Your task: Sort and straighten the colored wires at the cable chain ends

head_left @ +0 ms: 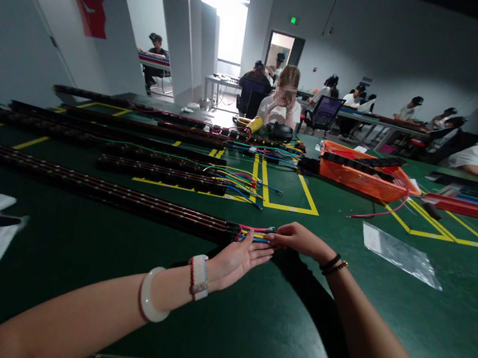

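Two hands outstretched, left hand (237, 260) spread palm-up, right hand (297, 239) pinching coloured wires (254, 235) at strip (94, 185) end

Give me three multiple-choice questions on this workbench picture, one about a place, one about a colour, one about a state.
1. Where is the orange basket?
A. far right of the table
B. at the near edge
C. on the floor

2. What colour is the table?
A. white
B. green
C. red

3. What does the right hand do?
A. lies flat
B. holds a cup
C. pinches the coloured wires

Answers: A, it sits beyond the hands, to the right; B, green with yellow lines; C, fingertips meet on the wires beside the left hand.
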A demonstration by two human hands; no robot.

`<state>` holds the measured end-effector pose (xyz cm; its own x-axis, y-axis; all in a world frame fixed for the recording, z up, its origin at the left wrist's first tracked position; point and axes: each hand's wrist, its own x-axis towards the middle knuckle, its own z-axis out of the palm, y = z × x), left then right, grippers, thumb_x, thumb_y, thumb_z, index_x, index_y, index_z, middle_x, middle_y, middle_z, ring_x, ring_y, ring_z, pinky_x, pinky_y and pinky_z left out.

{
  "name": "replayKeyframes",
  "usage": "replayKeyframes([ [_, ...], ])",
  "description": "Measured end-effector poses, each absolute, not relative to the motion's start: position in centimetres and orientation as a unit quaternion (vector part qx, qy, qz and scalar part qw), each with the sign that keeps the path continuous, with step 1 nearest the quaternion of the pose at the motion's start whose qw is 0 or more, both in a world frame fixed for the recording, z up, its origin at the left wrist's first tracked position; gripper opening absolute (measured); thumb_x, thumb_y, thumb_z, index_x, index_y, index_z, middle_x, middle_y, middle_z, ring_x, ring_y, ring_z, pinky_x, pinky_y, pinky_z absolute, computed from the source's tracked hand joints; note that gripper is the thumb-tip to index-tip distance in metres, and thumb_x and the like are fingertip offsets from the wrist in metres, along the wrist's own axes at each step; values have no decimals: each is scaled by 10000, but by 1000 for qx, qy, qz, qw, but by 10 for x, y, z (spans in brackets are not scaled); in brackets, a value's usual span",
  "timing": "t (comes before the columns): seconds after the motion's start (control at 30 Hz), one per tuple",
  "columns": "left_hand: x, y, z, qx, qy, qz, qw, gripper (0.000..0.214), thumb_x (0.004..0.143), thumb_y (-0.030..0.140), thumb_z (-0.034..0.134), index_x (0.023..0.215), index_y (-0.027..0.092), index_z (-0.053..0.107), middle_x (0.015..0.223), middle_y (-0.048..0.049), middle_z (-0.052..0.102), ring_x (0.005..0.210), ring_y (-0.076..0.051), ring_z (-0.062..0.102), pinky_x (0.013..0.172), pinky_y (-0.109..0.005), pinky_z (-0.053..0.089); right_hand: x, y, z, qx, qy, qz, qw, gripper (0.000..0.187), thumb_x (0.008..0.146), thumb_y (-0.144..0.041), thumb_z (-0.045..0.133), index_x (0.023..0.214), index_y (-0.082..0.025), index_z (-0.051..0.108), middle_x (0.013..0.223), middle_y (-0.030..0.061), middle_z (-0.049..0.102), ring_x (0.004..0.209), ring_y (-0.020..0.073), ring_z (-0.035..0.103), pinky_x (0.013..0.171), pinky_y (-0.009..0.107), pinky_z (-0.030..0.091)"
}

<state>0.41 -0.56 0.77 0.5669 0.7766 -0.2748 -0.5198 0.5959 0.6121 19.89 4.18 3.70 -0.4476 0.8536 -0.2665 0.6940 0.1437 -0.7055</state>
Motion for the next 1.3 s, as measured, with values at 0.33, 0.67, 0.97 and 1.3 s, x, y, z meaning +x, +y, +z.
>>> replayKeyframes([
  [0.33, 3, -7, 8, 255, 288, 365, 848, 438, 946, 356, 331, 1002, 20, 607, 1114, -238, 631, 1078, -247, 599, 1068, -415, 340, 195, 48, 19, -556, -703, 402, 186, 553, 663, -686, 591, 671, -133, 594, 520, -40, 475, 484, 72, 353, 458, 226, 226],
  [0.67, 6, -4, 12, 247, 274, 360, 857, 520, 931, 428, 332, 967, -1, 624, 1093, -252, 636, 1014, -248, 629, 1029, -396, 385, 186, 72, 0, -545, -719, 290, 317, 541, 697, -655, 586, 731, -120, 660, 640, 21, 601, 589, 116, 466, 532, 233, 327],
  [0.97, 2, 2, 8, 255, 250, 337, 871, 542, 927, 448, 333, 1054, -3, 606, 1189, -262, 588, 1104, -258, 585, 1056, -402, 346, 200, 57, 17, -564, -759, 234, 225, 542, 744, -671, 522, 766, -142, 638, 687, 31, 626, 588, 122, 498, 525, 232, 327],
  [1.3, 3, 1, 7, 261, 259, 335, 868, 519, 934, 445, 316, 1039, 19, 594, 1079, -227, 647, 1074, -243, 601, 1061, -401, 338, 204, 40, 40, -505, -757, 407, 79, 613, 742, -726, 468, 648, -145, 641, 525, 19, 580, 454, 102, 470, 454, 231, 314],
])
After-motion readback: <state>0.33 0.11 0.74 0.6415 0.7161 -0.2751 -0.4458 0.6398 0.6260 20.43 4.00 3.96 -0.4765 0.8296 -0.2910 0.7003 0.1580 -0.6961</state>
